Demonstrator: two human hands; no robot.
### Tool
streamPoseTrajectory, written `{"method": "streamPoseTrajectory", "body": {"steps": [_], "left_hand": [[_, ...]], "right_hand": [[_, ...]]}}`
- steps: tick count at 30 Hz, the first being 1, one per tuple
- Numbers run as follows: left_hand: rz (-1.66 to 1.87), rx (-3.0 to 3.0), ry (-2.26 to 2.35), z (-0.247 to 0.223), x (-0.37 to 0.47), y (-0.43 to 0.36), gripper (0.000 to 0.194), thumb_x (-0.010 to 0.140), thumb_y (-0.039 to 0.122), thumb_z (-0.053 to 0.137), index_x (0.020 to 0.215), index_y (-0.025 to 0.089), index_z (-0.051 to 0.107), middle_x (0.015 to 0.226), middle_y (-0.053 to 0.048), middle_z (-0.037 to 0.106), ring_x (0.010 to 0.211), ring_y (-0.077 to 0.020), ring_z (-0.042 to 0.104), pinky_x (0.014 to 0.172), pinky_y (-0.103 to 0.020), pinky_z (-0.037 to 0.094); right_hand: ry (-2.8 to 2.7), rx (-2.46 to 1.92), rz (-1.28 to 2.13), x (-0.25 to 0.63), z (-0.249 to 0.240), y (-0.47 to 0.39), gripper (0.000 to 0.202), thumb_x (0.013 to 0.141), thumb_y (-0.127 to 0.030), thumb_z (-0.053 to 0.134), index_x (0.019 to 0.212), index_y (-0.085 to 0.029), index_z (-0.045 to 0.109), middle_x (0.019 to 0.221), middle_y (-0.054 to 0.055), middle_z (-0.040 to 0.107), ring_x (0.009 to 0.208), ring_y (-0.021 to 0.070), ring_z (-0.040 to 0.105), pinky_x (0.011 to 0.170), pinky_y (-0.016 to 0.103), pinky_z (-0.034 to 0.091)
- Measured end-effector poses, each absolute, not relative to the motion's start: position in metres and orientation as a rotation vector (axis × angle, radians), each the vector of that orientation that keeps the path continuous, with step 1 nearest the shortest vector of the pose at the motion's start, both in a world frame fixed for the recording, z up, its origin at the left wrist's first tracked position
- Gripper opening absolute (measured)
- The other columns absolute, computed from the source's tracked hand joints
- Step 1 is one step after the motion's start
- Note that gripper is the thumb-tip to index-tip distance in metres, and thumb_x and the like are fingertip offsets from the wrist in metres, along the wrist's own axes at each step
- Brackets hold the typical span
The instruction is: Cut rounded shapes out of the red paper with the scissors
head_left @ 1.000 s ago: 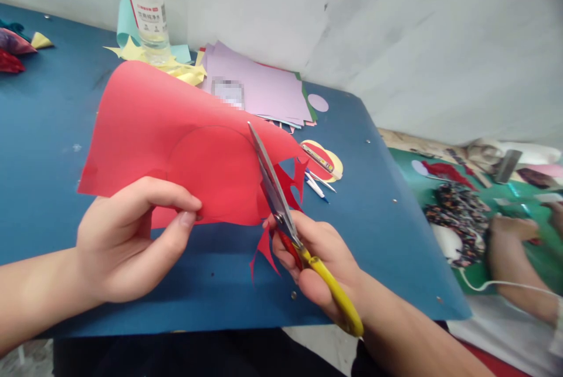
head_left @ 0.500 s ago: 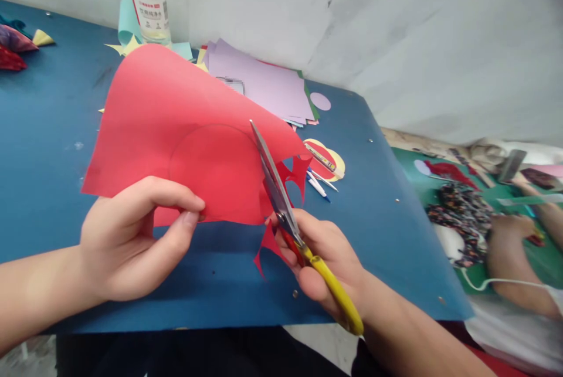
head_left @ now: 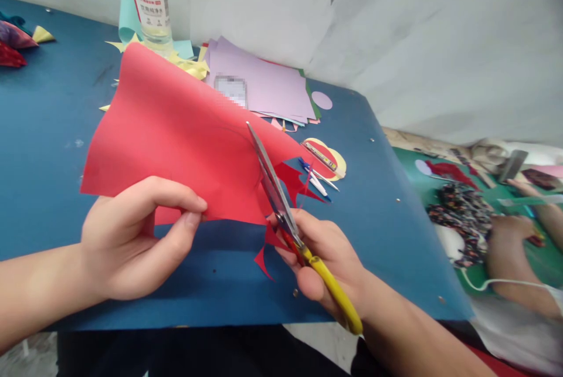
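Observation:
My left hand pinches the near edge of a large sheet of red paper between thumb and fingertips. The sheet is held above the table and curves up toward the back, with a faint drawn line on it. My right hand grips scissors with a yellow handle. Their blades point away from me and lie across the right part of the sheet. Jagged red offcuts hang from the paper's right side, and another red scrap dangles beside my right fingers.
On the blue table, a stack of lilac paper lies at the back near a water bottle. Pens and red and yellow paper circles are to the right. Another person's arm rests at a green table.
The red sheet's far edge has dipped and folded, uncovering more of the lilac stack and a pixelated rectangle on it. The offcuts have shifted right; both hands stay nearly in place.

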State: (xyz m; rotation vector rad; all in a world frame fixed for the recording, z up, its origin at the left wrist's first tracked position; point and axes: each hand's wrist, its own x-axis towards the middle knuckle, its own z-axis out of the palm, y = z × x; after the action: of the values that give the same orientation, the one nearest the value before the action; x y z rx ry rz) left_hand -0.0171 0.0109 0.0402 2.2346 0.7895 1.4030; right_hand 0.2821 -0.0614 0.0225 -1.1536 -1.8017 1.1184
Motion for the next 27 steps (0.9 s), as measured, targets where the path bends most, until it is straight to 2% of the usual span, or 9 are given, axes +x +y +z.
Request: {"method": "streamPoseTrajectory", "body": {"steps": [5, 11, 21, 27], "left_hand": [[1.393, 2.235, 0.798, 0.0414, -0.0146, 0.0106, 0.022, 0.096, 0.005, 0.070, 0.108, 0.023, 0.075, 0.089, 0.004, 0.083, 0.068, -0.0056, 0.077, 0.066, -0.009, 0.064], [1.385, 2.251, 0.806, 0.0407, -0.0136, 0.0107, 0.022, 0.097, 0.004, 0.069, 0.108, 0.023, 0.075, 0.089, 0.005, 0.083, 0.068, -0.0046, 0.076, 0.068, -0.008, 0.063], [1.377, 2.305, 0.818, 0.0384, -0.0144, 0.0111, 0.018, 0.099, 0.007, 0.069, 0.106, 0.023, 0.074, 0.087, 0.005, 0.083, 0.067, -0.0043, 0.077, 0.070, -0.005, 0.063], [1.390, 2.287, 0.818, 0.0391, -0.0141, 0.0109, 0.021, 0.096, 0.006, 0.070, 0.106, 0.024, 0.075, 0.087, 0.003, 0.084, 0.063, -0.0075, 0.076, 0.067, -0.010, 0.066]], "right_hand": [[-1.783, -1.126, 1.117, 0.2818, 0.0214, -0.0609, 0.078, 0.098, -0.092, 0.067, 0.131, -0.021, 0.067, 0.071, -0.007, 0.048, 0.053, 0.0119, 0.044, 0.048, 0.026, 0.037], [-1.806, -1.157, 1.080, 0.2790, 0.0283, -0.0574, 0.080, 0.098, -0.095, 0.063, 0.125, -0.020, 0.067, 0.070, -0.007, 0.051, 0.051, 0.0110, 0.043, 0.048, 0.026, 0.038], [-1.885, -1.162, 1.081, 0.2824, 0.0284, -0.0595, 0.079, 0.102, -0.093, 0.061, 0.128, -0.018, 0.065, 0.069, -0.007, 0.053, 0.052, 0.0110, 0.043, 0.049, 0.027, 0.035], [-1.899, -1.185, 1.053, 0.2825, 0.0290, -0.0595, 0.080, 0.102, -0.093, 0.061, 0.126, -0.017, 0.066, 0.069, -0.007, 0.051, 0.053, 0.0114, 0.041, 0.052, 0.027, 0.037]]}}
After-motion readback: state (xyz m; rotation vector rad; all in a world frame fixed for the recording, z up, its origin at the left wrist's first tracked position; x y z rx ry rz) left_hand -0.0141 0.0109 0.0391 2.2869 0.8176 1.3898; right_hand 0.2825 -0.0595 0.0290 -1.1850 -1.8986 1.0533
